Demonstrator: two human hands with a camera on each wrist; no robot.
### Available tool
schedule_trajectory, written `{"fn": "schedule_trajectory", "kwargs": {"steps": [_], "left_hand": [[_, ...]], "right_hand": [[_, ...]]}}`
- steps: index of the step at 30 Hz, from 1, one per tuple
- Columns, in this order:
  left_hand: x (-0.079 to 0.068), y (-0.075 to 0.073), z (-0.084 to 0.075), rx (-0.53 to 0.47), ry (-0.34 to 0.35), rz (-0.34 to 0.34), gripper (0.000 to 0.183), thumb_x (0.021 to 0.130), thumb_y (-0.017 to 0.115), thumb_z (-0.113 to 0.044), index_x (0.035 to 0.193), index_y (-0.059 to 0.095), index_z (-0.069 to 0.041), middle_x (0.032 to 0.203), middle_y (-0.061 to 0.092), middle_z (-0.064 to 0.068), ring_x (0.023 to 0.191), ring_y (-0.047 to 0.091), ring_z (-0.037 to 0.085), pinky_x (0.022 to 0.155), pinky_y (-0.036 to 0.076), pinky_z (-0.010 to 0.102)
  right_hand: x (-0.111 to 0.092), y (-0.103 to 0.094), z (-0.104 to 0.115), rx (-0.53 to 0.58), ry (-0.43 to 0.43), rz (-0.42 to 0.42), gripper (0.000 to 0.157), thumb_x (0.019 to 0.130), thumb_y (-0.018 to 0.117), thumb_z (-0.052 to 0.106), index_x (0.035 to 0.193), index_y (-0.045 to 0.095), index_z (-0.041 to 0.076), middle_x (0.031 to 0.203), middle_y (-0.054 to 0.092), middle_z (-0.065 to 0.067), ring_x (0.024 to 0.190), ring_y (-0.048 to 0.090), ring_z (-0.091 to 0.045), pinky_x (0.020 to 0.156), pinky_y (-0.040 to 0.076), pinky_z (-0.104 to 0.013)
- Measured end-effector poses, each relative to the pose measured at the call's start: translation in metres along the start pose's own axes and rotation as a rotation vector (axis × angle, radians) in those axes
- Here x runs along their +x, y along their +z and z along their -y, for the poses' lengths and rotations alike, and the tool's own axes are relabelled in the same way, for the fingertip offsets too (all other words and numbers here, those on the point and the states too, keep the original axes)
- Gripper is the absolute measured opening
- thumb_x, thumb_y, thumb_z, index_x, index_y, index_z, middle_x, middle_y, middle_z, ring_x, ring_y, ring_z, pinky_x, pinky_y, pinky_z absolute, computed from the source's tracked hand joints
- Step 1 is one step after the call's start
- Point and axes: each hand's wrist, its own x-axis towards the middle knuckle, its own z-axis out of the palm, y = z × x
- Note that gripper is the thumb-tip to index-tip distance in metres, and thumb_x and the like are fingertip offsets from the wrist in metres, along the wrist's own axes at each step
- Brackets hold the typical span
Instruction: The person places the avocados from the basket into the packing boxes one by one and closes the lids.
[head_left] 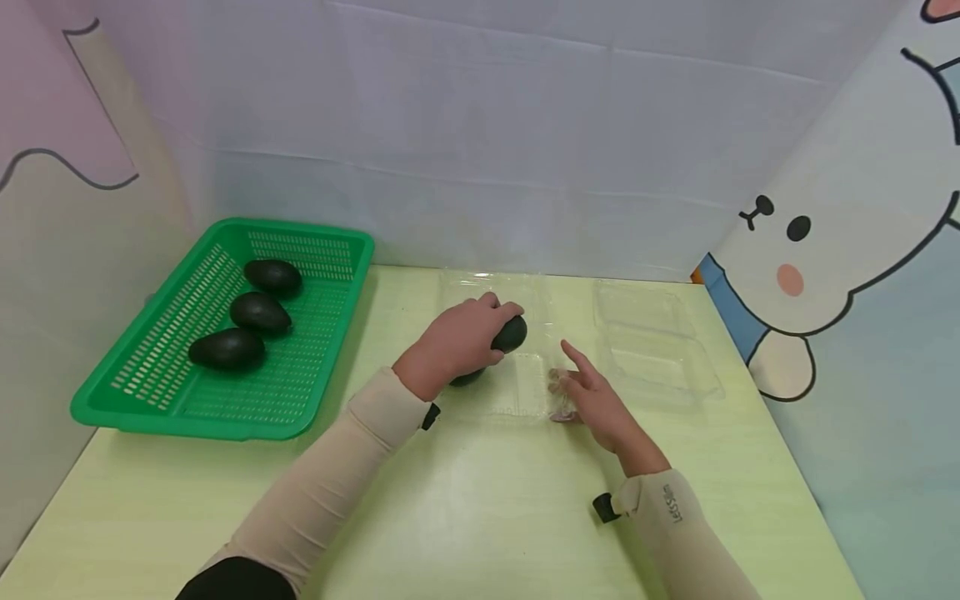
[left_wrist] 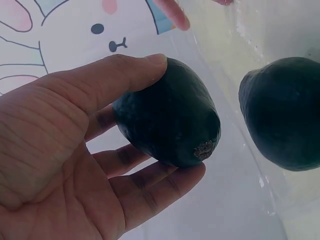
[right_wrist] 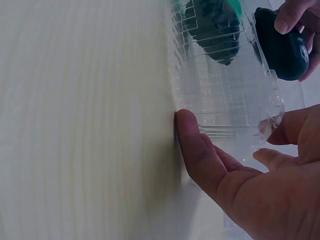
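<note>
At the left of the head view, a green basket (head_left: 311, 312) is sitting on the table (head_left: 480, 508), with three dark avocados (head_left: 258, 312) lying in it in a slanting row. At the centre of the frame, the left hand (head_left: 463, 333) is holding a fourth avocado (head_left: 511, 333) over a clear container (head_left: 525, 383), thumb and fingers clamping round its sides. A fifth avocado (head_left: 468, 377) is resting in the container, partly hidden beneath that hand. Thin plastic like this, I'm thinking, is calling for a slow lowering: fruit touching down beside its neighbour, fingers loosening only once it is sitting steady.

Right of centre, the right hand (head_left: 600, 400) is touching the container's right end, its fingers spread apart; through such glassy plastic I can't be sure how firmly they're pressing. Light steadying should be enough to keep the wall from buckling. Farther right, a second clear container (head_left: 652, 367) is standing open.

The tabletop is showing pale yellow-green with faint grain. A pink-and-cream panel (head_left: 60, 250) is covering the left edge, a creased pale cloth (head_left: 480, 167) is hanging across the top, and a cartoon rabbit (head_left: 847, 217) is leaning in from the right.
</note>
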Motion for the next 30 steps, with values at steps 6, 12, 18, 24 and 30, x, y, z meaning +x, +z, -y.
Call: {"fn": "schedule_trajectory", "kwargs": {"steps": [6, 12, 18, 24, 30], "left_hand": [[0.002, 0.004, -0.002, 0.004, 0.012, -0.013, 0.066, 0.092, 0.081, -0.022, 0.151, 0.051, -0.016, 0.129, 0.057, 0.014, 0.108, 0.064, 0.032, 0.089, 0.056, 0.041], [0.006, 0.009, -0.006, 0.014, 0.028, -0.022, 0.065, 0.092, 0.081, -0.023, 0.15, 0.052, -0.017, 0.127, 0.058, 0.014, 0.105, 0.065, 0.03, 0.086, 0.057, 0.04], [0.012, 0.018, -0.013, 0.022, 0.046, -0.018, 0.063, 0.092, 0.08, -0.024, 0.149, 0.054, -0.019, 0.126, 0.058, 0.012, 0.101, 0.066, 0.028, 0.083, 0.058, 0.039], [0.018, 0.029, -0.019, 0.028, 0.067, -0.005, 0.065, 0.092, 0.081, -0.025, 0.15, 0.053, -0.019, 0.128, 0.056, 0.012, 0.103, 0.066, 0.028, 0.084, 0.058, 0.039], [0.023, 0.043, -0.022, 0.072, 0.073, 0.027, 0.065, 0.093, 0.081, -0.027, 0.151, 0.052, -0.021, 0.132, 0.055, 0.013, 0.105, 0.065, 0.029, 0.083, 0.059, 0.039]], "right_hand": [[-0.001, -0.001, 0.001, 0.007, -0.009, 0.007, 0.062, 0.113, 0.04, 0.016, 0.168, 0.013, 0.028, 0.157, 0.037, -0.028, 0.139, 0.042, -0.044, 0.083, 0.06, -0.045], [-0.001, -0.002, 0.001, -0.004, 0.006, -0.006, 0.062, 0.113, 0.04, 0.017, 0.167, 0.014, 0.029, 0.157, 0.039, -0.025, 0.138, 0.044, -0.042, 0.082, 0.06, -0.044], [-0.001, -0.002, 0.0, 0.007, 0.007, -0.011, 0.062, 0.112, 0.04, 0.016, 0.167, 0.015, 0.029, 0.156, 0.04, -0.025, 0.136, 0.045, -0.042, 0.081, 0.061, -0.044], [0.0, 0.0, -0.001, 0.012, 0.0, -0.006, 0.062, 0.112, 0.041, 0.017, 0.167, 0.015, 0.029, 0.157, 0.039, -0.024, 0.138, 0.046, -0.041, 0.08, 0.061, -0.043], [-0.002, 0.001, 0.001, 0.021, -0.012, 0.004, 0.062, 0.112, 0.04, 0.016, 0.167, 0.014, 0.029, 0.156, 0.039, -0.026, 0.139, 0.045, -0.042, 0.081, 0.061, -0.045]]}}
